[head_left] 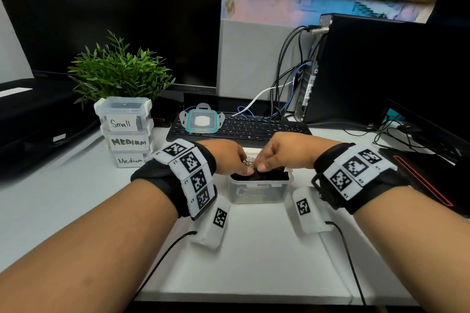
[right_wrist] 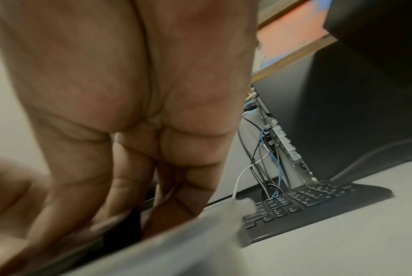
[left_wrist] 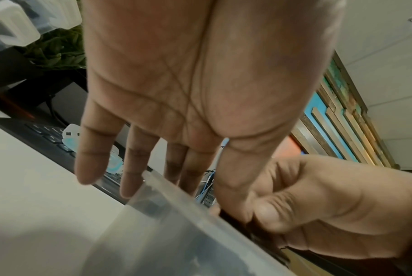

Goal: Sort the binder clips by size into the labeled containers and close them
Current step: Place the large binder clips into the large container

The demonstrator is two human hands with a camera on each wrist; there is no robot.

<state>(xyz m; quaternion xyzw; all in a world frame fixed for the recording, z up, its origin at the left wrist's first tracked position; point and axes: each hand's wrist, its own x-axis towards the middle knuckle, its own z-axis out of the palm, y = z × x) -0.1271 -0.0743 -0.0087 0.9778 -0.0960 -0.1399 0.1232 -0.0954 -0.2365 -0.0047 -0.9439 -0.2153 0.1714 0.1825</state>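
Observation:
An open clear plastic tub [head_left: 256, 193] stands at the middle of the white desk, heaped with black binder clips [head_left: 272, 175]. Both hands meet over its far left corner. My right hand [head_left: 259, 162] has curled fingers and pinches a binder clip whose silver wire handles [head_left: 250, 161] stick up between the hands. My left hand [head_left: 245, 170] reaches down beside it, thumb and forefinger on the same black clip [left_wrist: 231, 217]; its other fingers [left_wrist: 89, 158] hang straight over the tub rim [left_wrist: 176, 205]. The right wrist view is blurred, with the right hand [right_wrist: 120, 214] on a black clip [right_wrist: 124, 229].
At the left stand three stacked, closed small boxes labelled Small [head_left: 122, 114], Medium [head_left: 129, 141] and Medium [head_left: 129, 160], in front of a potted plant [head_left: 119, 71]. A teal-rimmed lid [head_left: 202, 121] lies on the keyboard [head_left: 254, 129]. A PC tower [head_left: 381, 71] with cables stands at the right.

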